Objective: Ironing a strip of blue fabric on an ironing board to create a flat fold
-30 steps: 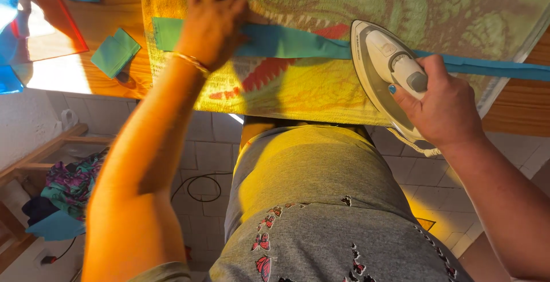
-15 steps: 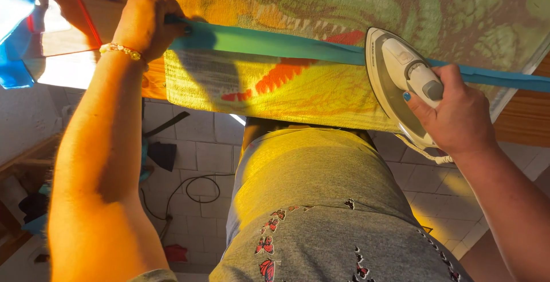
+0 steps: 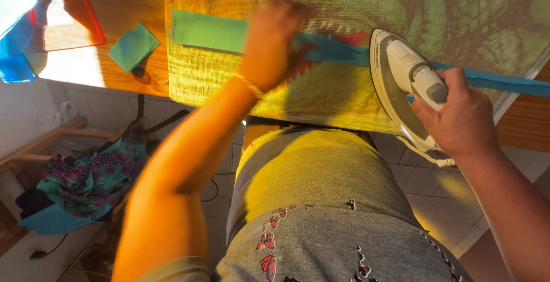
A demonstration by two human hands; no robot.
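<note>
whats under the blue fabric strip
The blue fabric strip lies on a green and yellow printed towel, with the left hand pressing on it. Where the iron and that hand cover the strip, nothing beneath shows.

My arms are bare to above the elbow. On the wrist of my left hand [image 3: 269,47] I wear a thin bracelet of pale beads. The thumbnail of my right hand [image 3: 458,118] carries blue polish. My top is grey, printed with small red butterflies, sunlit yellow across the middle.
</note>
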